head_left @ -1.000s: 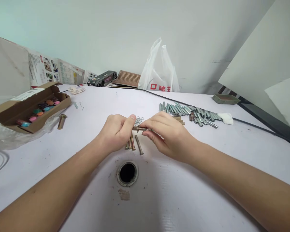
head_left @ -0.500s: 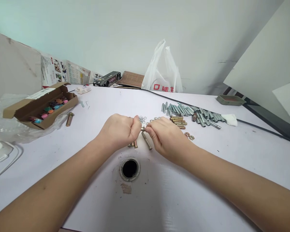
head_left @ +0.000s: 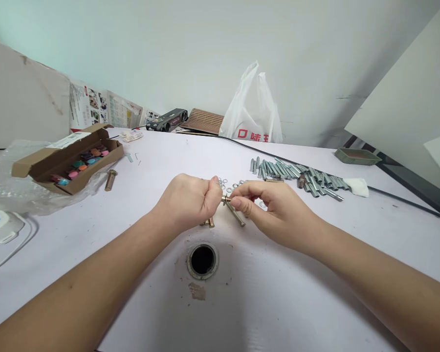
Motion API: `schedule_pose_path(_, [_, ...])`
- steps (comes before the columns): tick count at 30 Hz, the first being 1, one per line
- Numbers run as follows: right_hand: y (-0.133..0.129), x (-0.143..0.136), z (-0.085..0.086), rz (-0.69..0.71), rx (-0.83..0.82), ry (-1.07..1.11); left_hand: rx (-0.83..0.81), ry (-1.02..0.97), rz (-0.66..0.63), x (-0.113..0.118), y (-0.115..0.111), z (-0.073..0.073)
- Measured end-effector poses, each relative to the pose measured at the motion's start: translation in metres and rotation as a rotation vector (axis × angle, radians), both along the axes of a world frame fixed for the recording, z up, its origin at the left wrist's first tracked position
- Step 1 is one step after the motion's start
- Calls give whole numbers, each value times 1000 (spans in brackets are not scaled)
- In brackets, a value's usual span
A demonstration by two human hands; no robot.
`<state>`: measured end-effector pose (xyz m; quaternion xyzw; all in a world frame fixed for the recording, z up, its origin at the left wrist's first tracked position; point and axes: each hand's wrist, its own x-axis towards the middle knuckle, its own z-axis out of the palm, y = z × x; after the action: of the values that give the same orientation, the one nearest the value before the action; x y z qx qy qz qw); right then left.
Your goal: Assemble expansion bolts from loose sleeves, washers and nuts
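Note:
My left hand (head_left: 190, 201) is closed in a fist around a brass-coloured anchor bolt (head_left: 225, 199), whose end sticks out past the thumb with a washer on it. My right hand (head_left: 278, 210) pinches the tip of this bolt between thumb and forefinger, the other fingers loosely curled. Whether a nut sits in that pinch is hidden. Just below the hands another anchor bolt (head_left: 236, 215) lies slanted on the table. Several more brass-coloured bolts (head_left: 211, 222) show partly under my left hand. Loose washers (head_left: 236, 186) lie behind the fingers.
Silvery sleeves and bolts (head_left: 278, 168) are heaped at the back right beside a white tissue (head_left: 357, 187). A black cable (head_left: 249, 145) runs behind them. On the left stand an open carton (head_left: 77, 183) of colourful-capped bottles and a lone bolt (head_left: 110, 181). A round hole (head_left: 203, 260) pierces the table.
My right hand has turned and its fingers have loosened, showing more of the bolt's end. It now covers the nuts and most of the brass-coloured sleeves. The whole view has shifted slightly.

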<state>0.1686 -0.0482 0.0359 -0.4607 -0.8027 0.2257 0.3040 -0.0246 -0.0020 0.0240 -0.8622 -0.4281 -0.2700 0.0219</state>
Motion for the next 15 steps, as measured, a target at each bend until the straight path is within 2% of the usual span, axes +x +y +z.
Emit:
schedule_pose_path(3, [-2,1,-1,-10,139,-22,79,-28,-37,0,1,-2])
schedule_pose_path(5, [-2,-2,-3,-31,103,-43,150,-33,-63,1,0,-4])
schedule_pose_path(7, [-2,-5,-3,-38,-98,-14,217,-38,-87,2,-1,-5])
schedule_pose_path(10, [-1,-8,0,-57,-506,134,290,-55,-111,2,-1,-5])
schedule_pose_path(11, [0,-8,1,-68,-581,181,309,-60,-115,2,-1,-5])
schedule_pose_path(12, [0,-7,1,-78,-589,204,331,-66,-116,2,-1,-5])
schedule_pose_path(13, [-1,-5,2,-90,-530,206,349,-72,-114,1,0,-5])
schedule_pose_path(15, [-2,-1,0,-80,-284,145,363,-84,-106,1,1,-4])
